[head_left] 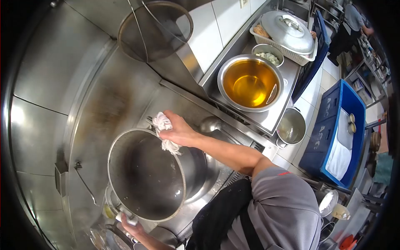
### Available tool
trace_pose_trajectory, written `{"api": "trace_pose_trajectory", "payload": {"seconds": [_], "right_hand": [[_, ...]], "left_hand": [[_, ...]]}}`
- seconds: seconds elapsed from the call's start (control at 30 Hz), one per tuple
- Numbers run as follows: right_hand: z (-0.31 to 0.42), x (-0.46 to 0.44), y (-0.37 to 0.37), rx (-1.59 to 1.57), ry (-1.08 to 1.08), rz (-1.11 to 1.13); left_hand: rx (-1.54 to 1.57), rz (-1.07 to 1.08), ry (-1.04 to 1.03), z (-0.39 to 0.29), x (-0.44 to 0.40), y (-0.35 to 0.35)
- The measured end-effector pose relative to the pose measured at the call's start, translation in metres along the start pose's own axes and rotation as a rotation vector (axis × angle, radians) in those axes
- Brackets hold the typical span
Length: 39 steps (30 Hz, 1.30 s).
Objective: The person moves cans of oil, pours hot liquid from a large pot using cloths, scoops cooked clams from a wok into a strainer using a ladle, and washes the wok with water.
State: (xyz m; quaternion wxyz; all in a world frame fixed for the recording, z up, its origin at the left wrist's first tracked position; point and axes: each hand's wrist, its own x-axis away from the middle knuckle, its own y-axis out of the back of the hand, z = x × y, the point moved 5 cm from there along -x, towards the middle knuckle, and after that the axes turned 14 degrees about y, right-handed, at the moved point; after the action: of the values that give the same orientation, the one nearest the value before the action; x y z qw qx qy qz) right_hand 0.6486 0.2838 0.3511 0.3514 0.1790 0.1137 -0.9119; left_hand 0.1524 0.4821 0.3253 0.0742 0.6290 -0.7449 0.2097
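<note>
A large metal pot (148,175) sits over the stove with its wide mouth facing the camera; its inside looks dark, with small bright spots. My right hand (179,129) is wrapped round a white cloth (162,123) at the pot's upper rim, by a handle that is mostly covered. At the lower left side of the pot, my left hand (132,228) is closed on another white cloth (125,219), close to the opposite handle (111,199). The fingertips of both hands are partly hidden.
Amber liquid fills a steel bowl (221,85) on the side counter, near a small bowl (268,54) and a lidded basket (287,48). A round strainer (156,31) hangs above. Another pot (291,127) and a blue bin (318,137) stand right. A person (352,25) is far right.
</note>
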Motion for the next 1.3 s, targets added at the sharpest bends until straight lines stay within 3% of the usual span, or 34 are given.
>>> {"api": "trace_pose_trajectory", "payload": {"seconds": [0.2,0.6,0.97,1.3], "right_hand": [[0.051,0.034,0.029,-0.138,-0.006,-0.084],[0.210,0.193,0.160,0.004,0.157,-0.442],[0.337,0.357,0.327,0.319,0.133,-0.681],[0.390,0.455,0.498,0.573,0.044,-0.891]], "left_hand": [[-0.002,0.018,-0.009,-0.011,0.044,0.001],[-0.052,0.449,0.098,-0.001,0.158,-0.072],[-0.097,0.887,0.336,0.107,0.271,-0.214],[-0.218,0.975,0.686,0.272,0.383,-0.369]]}}
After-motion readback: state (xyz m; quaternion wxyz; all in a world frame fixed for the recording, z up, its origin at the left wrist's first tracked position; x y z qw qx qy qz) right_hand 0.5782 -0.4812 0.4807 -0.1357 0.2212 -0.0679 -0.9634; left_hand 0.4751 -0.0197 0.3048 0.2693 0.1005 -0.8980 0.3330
